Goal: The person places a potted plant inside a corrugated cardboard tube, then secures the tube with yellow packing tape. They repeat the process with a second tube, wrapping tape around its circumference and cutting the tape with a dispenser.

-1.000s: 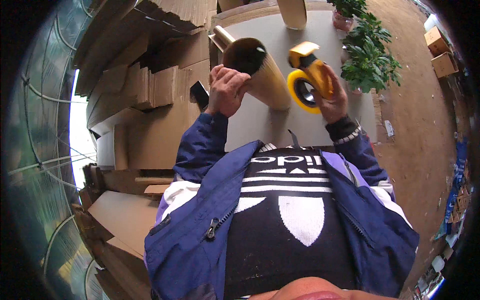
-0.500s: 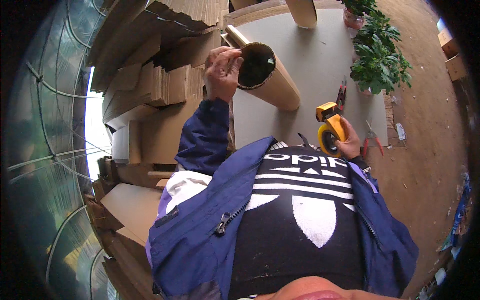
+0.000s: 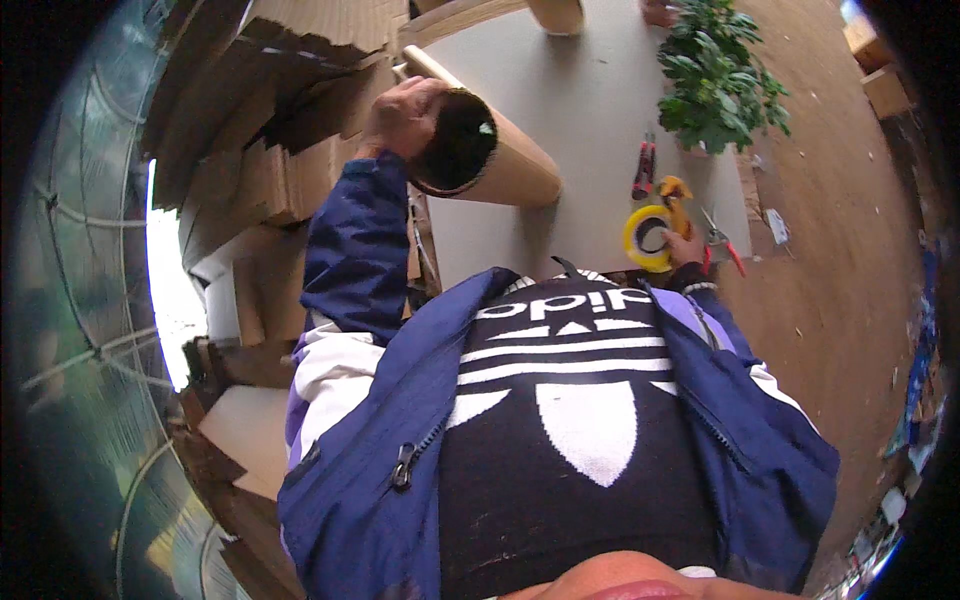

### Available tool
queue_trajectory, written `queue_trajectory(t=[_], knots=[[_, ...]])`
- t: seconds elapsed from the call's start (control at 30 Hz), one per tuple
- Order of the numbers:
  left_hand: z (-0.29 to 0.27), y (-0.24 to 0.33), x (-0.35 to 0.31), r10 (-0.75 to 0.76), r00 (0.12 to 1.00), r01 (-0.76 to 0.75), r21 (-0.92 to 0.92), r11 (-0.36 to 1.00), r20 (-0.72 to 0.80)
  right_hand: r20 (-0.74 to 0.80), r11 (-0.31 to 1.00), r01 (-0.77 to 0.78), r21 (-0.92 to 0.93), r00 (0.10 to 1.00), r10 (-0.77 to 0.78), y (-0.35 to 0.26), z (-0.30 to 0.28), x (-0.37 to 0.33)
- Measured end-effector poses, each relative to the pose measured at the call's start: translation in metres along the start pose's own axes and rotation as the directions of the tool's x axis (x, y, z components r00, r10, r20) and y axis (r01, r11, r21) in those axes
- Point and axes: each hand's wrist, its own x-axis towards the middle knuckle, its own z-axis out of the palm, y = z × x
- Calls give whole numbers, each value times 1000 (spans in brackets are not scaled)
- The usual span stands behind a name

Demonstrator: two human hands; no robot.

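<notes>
We have open tabletop [image 3: 590, 130] between the cardboard tube [image 3: 490, 155] and the potted plant [image 3: 720, 80]; a hand passes there freely. Left edge is walled off by stacked cardboard sheets [image 3: 250, 130], no way through. Our left hand [image 3: 400, 115] grips the tube's rim. Right side is tighter: tape dispenser [image 3: 652, 232] under our right hand [image 3: 688, 245], red cutter [image 3: 643, 167] and pliers [image 3: 722, 240] crowd the near corner.

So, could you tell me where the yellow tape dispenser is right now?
In the head view, the yellow tape dispenser sits at the table's near right edge under the right hand, beside the red-handled scissors.
</notes>
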Motion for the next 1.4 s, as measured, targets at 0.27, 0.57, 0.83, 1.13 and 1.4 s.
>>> queue_trajectory(t=[0.27, 0.57, 0.83, 1.13, 1.4], knots=[[9, 19, -62, -411, 901, 376, -224, 899, -137, -64, 581, 106, -807, 963, -263, 19, -21, 59], [19, 30, -85, -433, 878, 368, -288, 884, -205, 314, 501, 855, -133, 515, -797, -251, 117, -62], [0, 44, -90, -384, 908, 343, -229, 911, -168, 679, -178, 869, -462, 217, -701, -398, 237, -135], [4, 31, -88, -200, 947, 71, -444, 893, -251, 629, -336, 868, -366, -36, -777, -379, 245, -124], [-6, 15, -74, -180, 979, 199, -263, 944, 95, 584, -255, 915, -313, -26, -811, -370, 235, -138]])
